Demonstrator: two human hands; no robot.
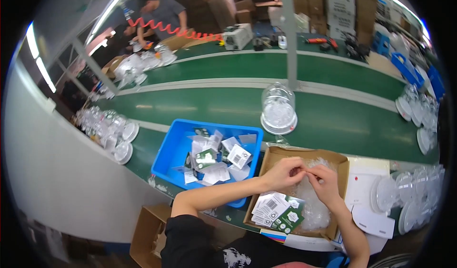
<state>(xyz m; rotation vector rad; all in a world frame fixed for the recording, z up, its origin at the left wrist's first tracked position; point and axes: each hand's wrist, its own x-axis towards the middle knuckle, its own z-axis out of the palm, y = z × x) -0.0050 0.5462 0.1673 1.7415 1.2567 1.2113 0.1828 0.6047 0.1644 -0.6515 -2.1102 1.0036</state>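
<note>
while both hands, left hand (pixel 284 172) and right hand (pixel 325 181), pinch a crinkled clear plastic bag (pixel 312 206) over the cardboard box (pixel 269 159).

A bright, evenly lit indoor view through a fisheye lens, framed by a black circular rim. Long tube lights (pixel 37 58) glow white along the upper left edge, blown out to pure glare, with another bright streak at the upper right. The green belt (pixel 333 120) carries soft pale reflections and almost no hard shadows. Straight lines, such as the belt edges, bow strongly toward the rim. The centre is fairly sharp; the hands (pixel 304 175) are slightly smeared by motion. Clear domes (pixel 279 110) show pale glints. The far background and outer edges are soft, grainy and low in detail.
</note>
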